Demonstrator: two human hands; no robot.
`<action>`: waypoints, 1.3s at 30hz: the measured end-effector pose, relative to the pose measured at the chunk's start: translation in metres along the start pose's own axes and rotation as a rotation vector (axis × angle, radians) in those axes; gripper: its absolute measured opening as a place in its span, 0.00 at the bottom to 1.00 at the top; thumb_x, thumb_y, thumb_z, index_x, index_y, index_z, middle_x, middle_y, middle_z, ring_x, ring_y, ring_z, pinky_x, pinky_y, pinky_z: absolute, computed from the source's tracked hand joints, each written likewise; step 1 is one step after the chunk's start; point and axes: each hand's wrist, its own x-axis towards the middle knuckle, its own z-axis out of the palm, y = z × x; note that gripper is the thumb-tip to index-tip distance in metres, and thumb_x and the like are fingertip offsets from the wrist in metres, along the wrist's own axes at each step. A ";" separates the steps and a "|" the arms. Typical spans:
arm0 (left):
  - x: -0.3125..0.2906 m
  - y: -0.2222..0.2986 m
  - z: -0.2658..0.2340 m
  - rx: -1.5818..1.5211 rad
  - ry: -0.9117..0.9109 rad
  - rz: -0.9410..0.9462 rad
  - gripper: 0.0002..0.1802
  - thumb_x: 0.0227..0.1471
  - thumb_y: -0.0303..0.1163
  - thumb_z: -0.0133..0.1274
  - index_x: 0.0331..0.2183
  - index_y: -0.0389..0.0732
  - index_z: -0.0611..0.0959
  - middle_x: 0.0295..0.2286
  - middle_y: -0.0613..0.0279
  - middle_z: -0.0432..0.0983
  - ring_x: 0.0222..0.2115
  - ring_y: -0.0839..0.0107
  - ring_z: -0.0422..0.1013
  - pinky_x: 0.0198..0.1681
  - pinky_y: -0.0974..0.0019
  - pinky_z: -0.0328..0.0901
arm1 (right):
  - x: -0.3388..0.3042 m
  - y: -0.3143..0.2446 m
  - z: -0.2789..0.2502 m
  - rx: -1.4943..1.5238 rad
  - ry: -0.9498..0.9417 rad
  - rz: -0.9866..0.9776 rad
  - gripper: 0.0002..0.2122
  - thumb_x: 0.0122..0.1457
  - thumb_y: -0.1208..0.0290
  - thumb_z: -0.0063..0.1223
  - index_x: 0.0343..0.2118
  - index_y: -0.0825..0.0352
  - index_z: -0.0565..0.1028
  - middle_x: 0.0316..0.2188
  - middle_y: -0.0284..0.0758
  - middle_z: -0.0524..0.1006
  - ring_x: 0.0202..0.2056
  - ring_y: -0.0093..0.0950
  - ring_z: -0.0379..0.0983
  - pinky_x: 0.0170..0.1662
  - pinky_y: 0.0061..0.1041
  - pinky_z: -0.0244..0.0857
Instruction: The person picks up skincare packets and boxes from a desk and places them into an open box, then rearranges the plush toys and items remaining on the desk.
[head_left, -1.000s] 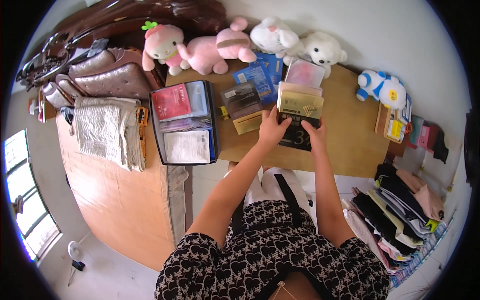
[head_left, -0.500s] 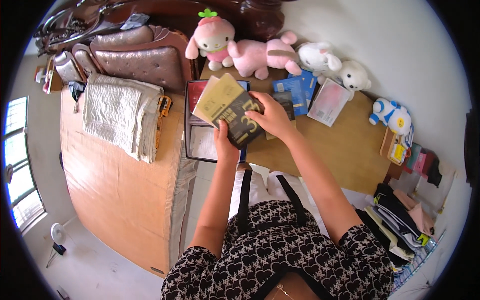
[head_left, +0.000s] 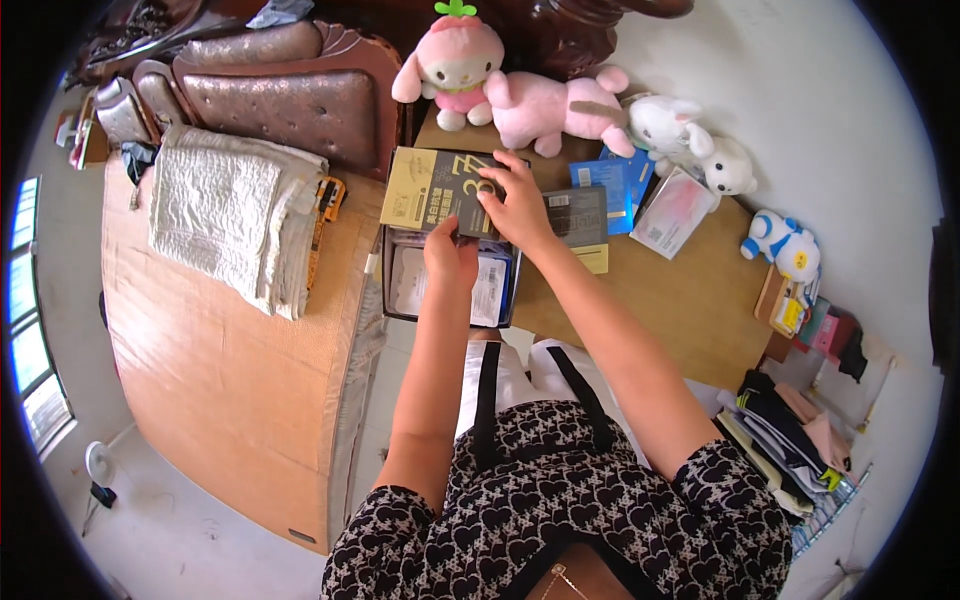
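My left hand [head_left: 450, 252] and my right hand [head_left: 520, 205] are both closed on some flat gold-and-black packets [head_left: 425, 195]. The packets lie level over the far half of a dark-rimmed box [head_left: 387, 285]. My left fingers grip their near edge, while my right hand holds their right side. How many are in the stack I cannot tell. White packets [head_left: 487, 290] lie in the near part of the box; the far part is covered. Just right of the box, another gold-and-black packet [head_left: 585, 218] rests on the table.
The wooden table [head_left: 640, 310] also bears blue packets [head_left: 608, 190], a white-and-pink pack [head_left: 672, 212] and plush toys [head_left: 555, 110] along the back. A blue-and-white toy [head_left: 785, 245] sits far right. Left is a bed [head_left: 230, 370] with a folded quilt [head_left: 230, 215].
The packets have turned from a tilted fan to a level stack and come down over the far part of the box. Both hands moved with them. The whole view has shifted slightly.
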 end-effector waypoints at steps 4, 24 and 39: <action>0.022 0.005 0.003 -0.062 -0.022 -0.007 0.19 0.51 0.26 0.37 0.45 0.33 0.67 0.44 0.51 0.66 0.45 0.59 0.65 0.51 0.54 0.58 | -0.008 -0.012 0.002 0.053 0.052 -0.046 0.11 0.46 0.76 0.55 0.36 0.66 0.74 0.48 0.39 0.66 0.54 0.39 0.58 0.54 0.31 0.55; -0.041 -0.125 0.025 0.550 -0.181 0.006 0.17 0.50 0.24 0.45 0.44 0.39 0.71 0.37 0.62 0.70 0.37 0.72 0.68 0.40 0.71 0.63 | -0.118 0.263 -0.224 0.259 0.618 0.761 0.25 0.43 0.68 0.62 0.42 0.73 0.66 0.37 0.43 0.72 0.38 0.34 0.69 0.42 0.30 0.64; 0.012 -0.195 -0.025 1.092 0.286 -0.012 0.24 0.52 0.53 0.44 0.40 0.42 0.75 0.32 0.68 0.69 0.32 0.73 0.62 0.37 0.69 0.57 | -0.172 0.177 -0.211 0.777 0.319 0.702 0.17 0.53 0.66 0.55 0.44 0.67 0.68 0.36 0.30 0.71 0.37 0.19 0.66 0.41 0.20 0.61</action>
